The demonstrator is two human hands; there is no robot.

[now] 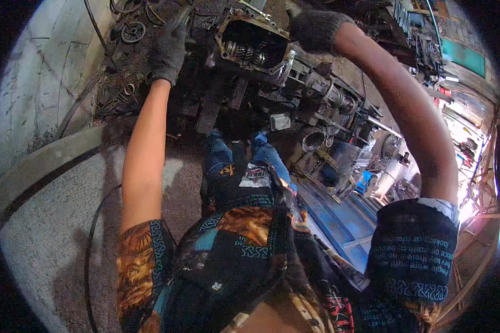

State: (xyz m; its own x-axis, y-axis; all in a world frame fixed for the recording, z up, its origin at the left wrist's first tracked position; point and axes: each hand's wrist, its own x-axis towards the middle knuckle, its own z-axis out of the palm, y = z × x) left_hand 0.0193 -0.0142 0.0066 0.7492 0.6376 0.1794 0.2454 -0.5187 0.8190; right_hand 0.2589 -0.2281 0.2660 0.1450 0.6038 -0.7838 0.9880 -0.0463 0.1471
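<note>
An open metal gearbox housing (288, 65) sits in front of me, with a shaft of gears (247, 54) showing inside its dark cavity. My left hand (168, 53), in a dark grey knitted glove, is to the left of the housing, apart from it. Its fingers point away from me and are blurred near a greyish streak. At the housing's right far corner is my right hand (316, 30), gloved alike. Its fingers look curled, and whatever they may hold is hidden. A spanner-like metal piece (255, 9) lies along the far rim.
Greasy rings and a small handwheel (132, 32) lie on the ground at left by a pale wall (36, 83). Machine parts (339, 100) extend to the right. A small metal tray (280, 121) is below the housing. Blue metal panels (333, 213) lie nearer me.
</note>
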